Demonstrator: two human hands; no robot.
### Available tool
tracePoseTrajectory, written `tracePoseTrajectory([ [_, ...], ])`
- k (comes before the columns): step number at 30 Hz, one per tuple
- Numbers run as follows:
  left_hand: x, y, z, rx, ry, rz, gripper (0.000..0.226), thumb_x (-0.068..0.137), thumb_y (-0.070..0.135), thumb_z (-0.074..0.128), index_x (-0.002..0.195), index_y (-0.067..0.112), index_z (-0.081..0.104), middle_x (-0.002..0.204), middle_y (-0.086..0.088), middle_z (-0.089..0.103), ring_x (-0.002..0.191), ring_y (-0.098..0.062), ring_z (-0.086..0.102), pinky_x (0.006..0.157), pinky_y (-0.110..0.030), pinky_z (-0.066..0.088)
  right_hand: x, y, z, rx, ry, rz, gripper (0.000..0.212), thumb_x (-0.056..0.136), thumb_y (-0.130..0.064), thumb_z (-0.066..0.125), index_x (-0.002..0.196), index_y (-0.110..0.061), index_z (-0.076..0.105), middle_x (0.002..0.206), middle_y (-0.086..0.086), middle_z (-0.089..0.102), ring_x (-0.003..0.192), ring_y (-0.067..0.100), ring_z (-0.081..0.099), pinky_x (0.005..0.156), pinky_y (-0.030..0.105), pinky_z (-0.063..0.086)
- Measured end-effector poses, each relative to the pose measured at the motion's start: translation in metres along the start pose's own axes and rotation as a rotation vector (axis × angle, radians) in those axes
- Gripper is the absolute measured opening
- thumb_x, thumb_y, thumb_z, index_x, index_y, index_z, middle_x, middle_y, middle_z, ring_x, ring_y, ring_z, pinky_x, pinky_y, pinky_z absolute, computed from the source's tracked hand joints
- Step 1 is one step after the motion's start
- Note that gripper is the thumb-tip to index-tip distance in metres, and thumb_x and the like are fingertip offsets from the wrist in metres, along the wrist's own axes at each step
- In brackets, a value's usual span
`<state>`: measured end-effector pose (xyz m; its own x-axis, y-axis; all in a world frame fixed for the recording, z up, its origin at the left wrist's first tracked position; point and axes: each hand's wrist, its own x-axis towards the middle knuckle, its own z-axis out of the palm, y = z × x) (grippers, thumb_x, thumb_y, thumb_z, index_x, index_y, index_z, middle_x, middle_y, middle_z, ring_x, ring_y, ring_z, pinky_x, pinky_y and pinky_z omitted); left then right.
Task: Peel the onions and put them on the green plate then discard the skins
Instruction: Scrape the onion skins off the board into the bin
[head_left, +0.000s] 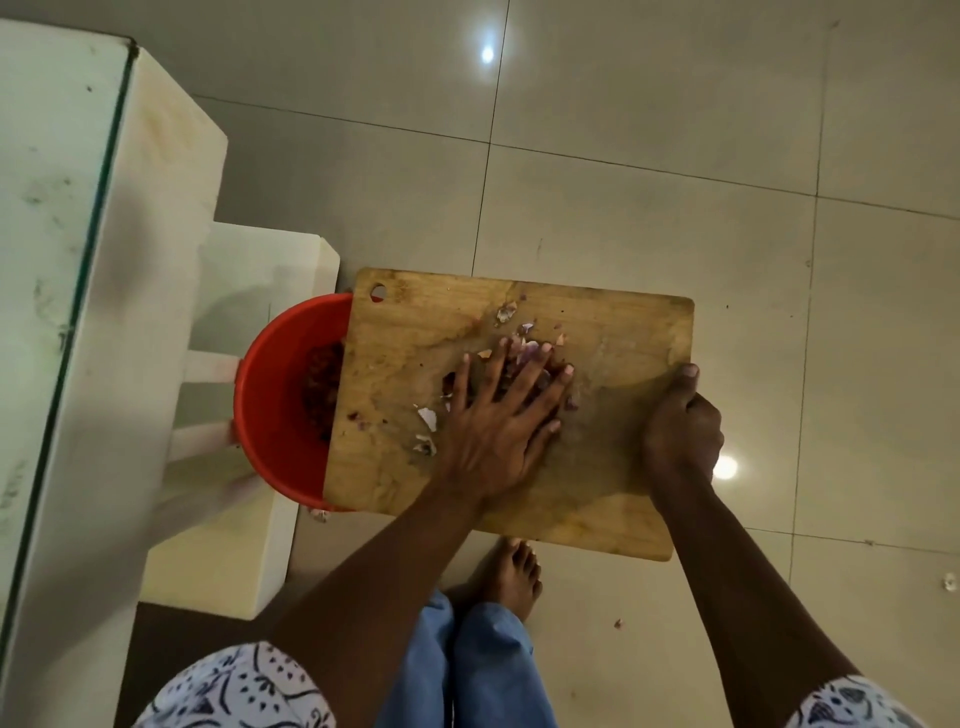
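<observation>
Head view. The wooden cutting board (618, 327) is held above the tiled floor (675, 156), its left edge overlapping the red bucket (275, 395). The right hand (683, 431) grips the board's right edge, thumb on top and fingers curled beneath. The left hand (498, 410) lies flat with fingers spread, pressing on the onion skins (527, 351) scattered mid-board. Darker skins (322, 384) lie inside the bucket, beside a white stool (249, 270).

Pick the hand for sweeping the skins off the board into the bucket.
Probably the left hand: it lies flat on the onion skins on the cutting board, which overhangs the red bucket. The right hand grips the board's edge.
</observation>
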<state>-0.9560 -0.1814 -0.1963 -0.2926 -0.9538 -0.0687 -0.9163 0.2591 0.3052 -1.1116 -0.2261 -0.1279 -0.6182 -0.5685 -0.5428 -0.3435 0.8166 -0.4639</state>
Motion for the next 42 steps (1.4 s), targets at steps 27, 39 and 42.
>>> tracePoseTrajectory([
  [27, -0.069, -0.148, -0.019, -0.258, 0.118, -0.628, 0.056, 0.1, 0.042, 0.026, 0.148, 0.013, 0.029, 0.148, -0.017, 0.036, 0.133, -0.039, 0.036, 0.108, -0.056, 0.031, 0.0, 0.001, 0.001, -0.003, 0.006, -0.007, 0.065, 0.101, -0.053, 0.019, 0.13, -0.007, 0.054, 0.128, 0.017, 0.059, 0.116, 0.039, 0.055, 0.1, 0.053, 0.041],
  [39, 0.02, -0.008, -0.041, -0.16, 0.223, -0.002, 0.059, 0.097, 0.044, 0.027, 0.146, 0.011, 0.021, 0.153, -0.015, 0.027, 0.144, -0.028, 0.015, 0.116, -0.051, 0.013, -0.007, 0.0, 0.0, -0.006, 0.014, -0.009, 0.063, 0.102, -0.051, 0.02, 0.128, -0.006, 0.055, 0.125, 0.017, 0.061, 0.113, 0.038, 0.056, 0.096, 0.051, 0.043],
  [42, 0.025, 0.032, -0.026, -0.144, 0.147, 0.176, 0.055, 0.101, 0.041, 0.016, 0.145, 0.01, 0.025, 0.153, -0.012, 0.028, 0.144, -0.026, 0.014, 0.117, -0.048, 0.009, -0.009, -0.001, -0.001, -0.007, 0.002, -0.009, 0.062, 0.102, -0.05, 0.019, 0.125, -0.005, 0.056, 0.123, 0.018, 0.061, 0.111, 0.039, 0.057, 0.092, 0.049, 0.044],
])
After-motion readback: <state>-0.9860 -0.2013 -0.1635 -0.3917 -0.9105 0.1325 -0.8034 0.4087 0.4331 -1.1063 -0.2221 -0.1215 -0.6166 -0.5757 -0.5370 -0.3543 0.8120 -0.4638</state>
